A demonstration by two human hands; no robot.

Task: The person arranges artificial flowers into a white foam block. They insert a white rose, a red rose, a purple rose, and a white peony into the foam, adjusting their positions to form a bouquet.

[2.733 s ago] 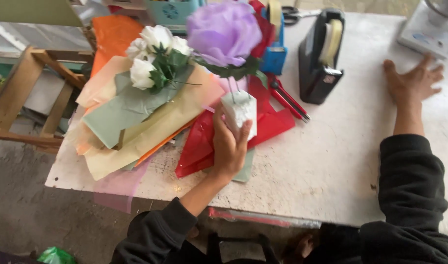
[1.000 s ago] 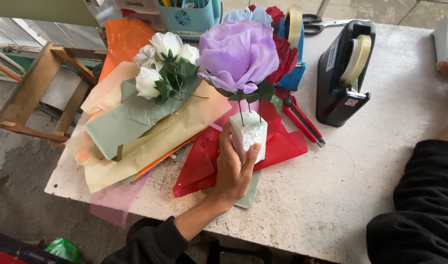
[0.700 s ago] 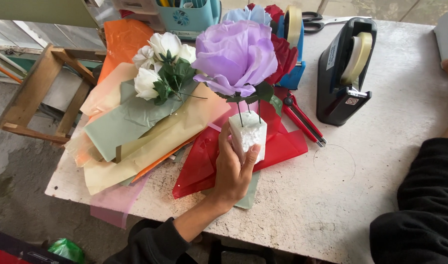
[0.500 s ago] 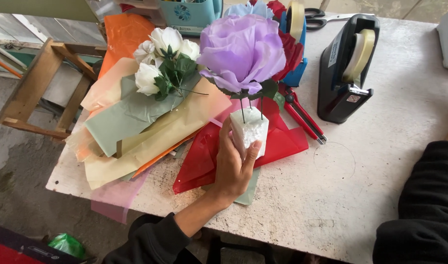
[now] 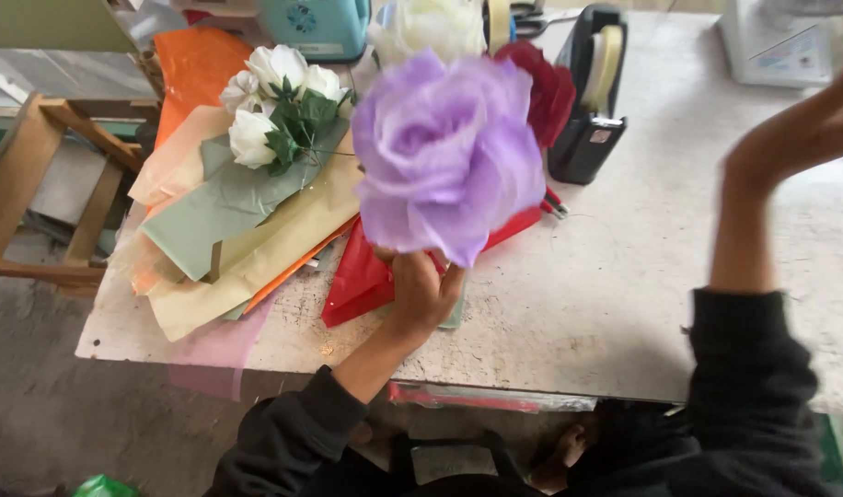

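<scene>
Rough whitish worktable fills most of the view, with bare concrete floor below it and a wooden frame off the left edge.

Biggest change from half a second back: the purple paper flower has come way up toward the camera. Before, it stood low with its white block base showing in the hand; now the bloom is huge in view and hides the base and stem completely. The right forearm has also swung up from the table edge and shows blurred on the right.

Left hand sits right under the bloom, arm reaching up from the bottom in a black sleeve, fingers curled closed around whatever is beneath the flower, though the bloom hides what exactly they pinch. Right hand is raised over the table's right side, motion-blurred, so I can't tell if it's open or closed.

Around it: a stack of wrapping sheets in green, cream and orange lies to the left, with a bunch of white roses on top. Red sheet pokes out just beside the left hand. Behind the purple bloom sits a dark red flower, then a black tape dispenser, and a light blue caddy at the far edge.
</scene>
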